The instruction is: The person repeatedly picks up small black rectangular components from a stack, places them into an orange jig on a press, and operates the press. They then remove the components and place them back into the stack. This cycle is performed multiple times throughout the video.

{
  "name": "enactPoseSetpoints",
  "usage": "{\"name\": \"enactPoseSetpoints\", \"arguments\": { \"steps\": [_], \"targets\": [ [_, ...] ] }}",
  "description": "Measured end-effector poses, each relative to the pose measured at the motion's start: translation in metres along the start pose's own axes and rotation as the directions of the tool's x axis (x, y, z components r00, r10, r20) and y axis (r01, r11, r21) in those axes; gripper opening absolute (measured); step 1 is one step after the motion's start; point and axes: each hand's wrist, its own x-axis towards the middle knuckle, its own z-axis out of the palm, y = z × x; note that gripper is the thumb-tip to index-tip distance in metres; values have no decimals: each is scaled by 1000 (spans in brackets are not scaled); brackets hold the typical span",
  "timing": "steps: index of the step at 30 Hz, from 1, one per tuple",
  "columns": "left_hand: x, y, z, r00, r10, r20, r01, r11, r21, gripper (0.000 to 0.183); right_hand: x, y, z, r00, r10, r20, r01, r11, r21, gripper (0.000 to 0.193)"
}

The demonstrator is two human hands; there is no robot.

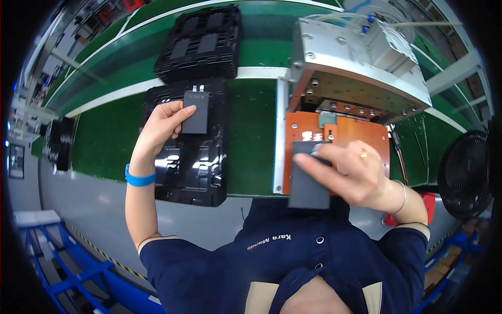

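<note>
My left hand (163,124) pinches a flat dark grey pouch battery cell (197,120) by its left edge, thumb on top. Two silvery tabs stick out of the cell's far end. Under it is a black plastic tray (191,183); whether the cell touches the tray I cannot tell. My right hand (361,172), slightly blurred, grips a second grey pouch battery cell (308,188) between thumb and fingers. That cell is over the near left part of an orange plate (363,138), its tabs pointing away from me toward a metal press machine (355,73).
Behind the tray stands a stack of black trays (201,42) with several grey cells in the top one. A green work surface (251,131) lies between tray and machine. To the far right is a round black fan-like object (464,172); cables (398,146) run beside the plate.
</note>
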Motion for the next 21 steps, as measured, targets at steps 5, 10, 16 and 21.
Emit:
{"name": "enactPoseSetpoints", "arguments": {
  "steps": [5,10,16,21],
  "targets": [
    [48,-3,6,999,-25,46,12,961,278,34,-75,11,-14,909,414,-42,-414,889,-194,48],
    [18,33,36,837,532,-131,-179,492,852,34,-80,-13,2,772,633,53,-627,773,-95,41],
    [-33,85,133,323,887,330,-866,137,480,22,-82,7,-5,785,618,38,-619,785,25,32],
    [-41,77,181,262,542,798,-964,193,186,76,-73,28,9,826,564,1,-560,820,115,24]
  ]
}}
